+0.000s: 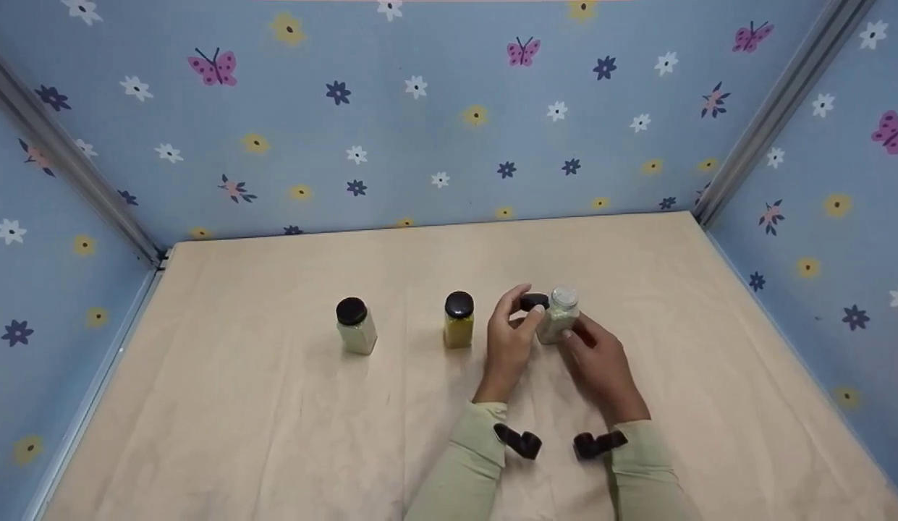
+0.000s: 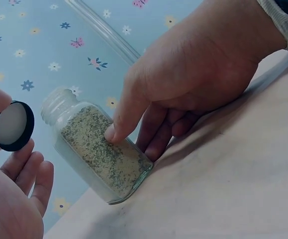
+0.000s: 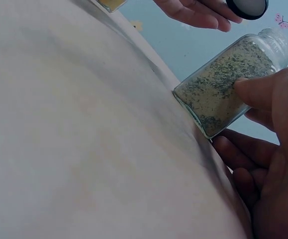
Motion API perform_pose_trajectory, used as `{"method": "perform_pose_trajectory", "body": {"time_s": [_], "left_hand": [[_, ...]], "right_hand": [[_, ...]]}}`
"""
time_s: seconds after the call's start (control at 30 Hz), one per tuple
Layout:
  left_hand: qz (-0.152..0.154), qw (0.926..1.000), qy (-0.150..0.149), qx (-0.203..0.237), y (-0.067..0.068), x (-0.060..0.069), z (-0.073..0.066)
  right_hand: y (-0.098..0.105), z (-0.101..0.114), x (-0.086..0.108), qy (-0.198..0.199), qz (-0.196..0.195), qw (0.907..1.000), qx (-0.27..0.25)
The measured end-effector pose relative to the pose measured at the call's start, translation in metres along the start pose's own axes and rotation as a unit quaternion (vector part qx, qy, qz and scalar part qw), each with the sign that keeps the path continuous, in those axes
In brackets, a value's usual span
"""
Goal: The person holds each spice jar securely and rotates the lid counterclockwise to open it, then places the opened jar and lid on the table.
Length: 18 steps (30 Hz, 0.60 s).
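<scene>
Fingers of the left hand (image 1: 506, 347) are bent around a black lid (image 1: 533, 301), and it is pinched by them just beside the uncovered neck of a glass bottle (image 1: 559, 320). This bottle, filled with green and pale flakes, is gripped low between the thumb and fingers of the right hand (image 1: 600, 365), near the surface (image 1: 333, 427); whether its base is fully rested there cannot be told. White lining is seen inside the lid. To the left, a yellow bottle (image 1: 459, 333) and, farther away, a pale green bottle (image 1: 358, 338) are stood upright, both capped in black.
</scene>
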<state>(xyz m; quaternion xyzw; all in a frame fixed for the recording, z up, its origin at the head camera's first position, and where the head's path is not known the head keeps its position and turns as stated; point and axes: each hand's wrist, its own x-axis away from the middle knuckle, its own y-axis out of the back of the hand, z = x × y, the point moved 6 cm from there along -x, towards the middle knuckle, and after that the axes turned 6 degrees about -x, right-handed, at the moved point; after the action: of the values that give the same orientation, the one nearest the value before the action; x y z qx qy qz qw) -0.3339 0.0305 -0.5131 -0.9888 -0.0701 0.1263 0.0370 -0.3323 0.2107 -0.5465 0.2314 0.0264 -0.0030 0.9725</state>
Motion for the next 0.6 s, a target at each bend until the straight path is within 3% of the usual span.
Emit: {"method": "perform_pose_trajectory", "body": {"time_s": [0.33,0.6], "left_hand": [[-0.007,0.9994,0.009,-0.032,0.002,0.009,0.000],[-0.012,0.9995,0.003,-0.030,0.003,0.015,-0.002]], "right_hand": [[-0.001,0.001,0.000,0.015,-0.001,0.9999,0.001],[0.001,0.003,-0.001,0.020,-0.006,0.9998,-0.002]]}}
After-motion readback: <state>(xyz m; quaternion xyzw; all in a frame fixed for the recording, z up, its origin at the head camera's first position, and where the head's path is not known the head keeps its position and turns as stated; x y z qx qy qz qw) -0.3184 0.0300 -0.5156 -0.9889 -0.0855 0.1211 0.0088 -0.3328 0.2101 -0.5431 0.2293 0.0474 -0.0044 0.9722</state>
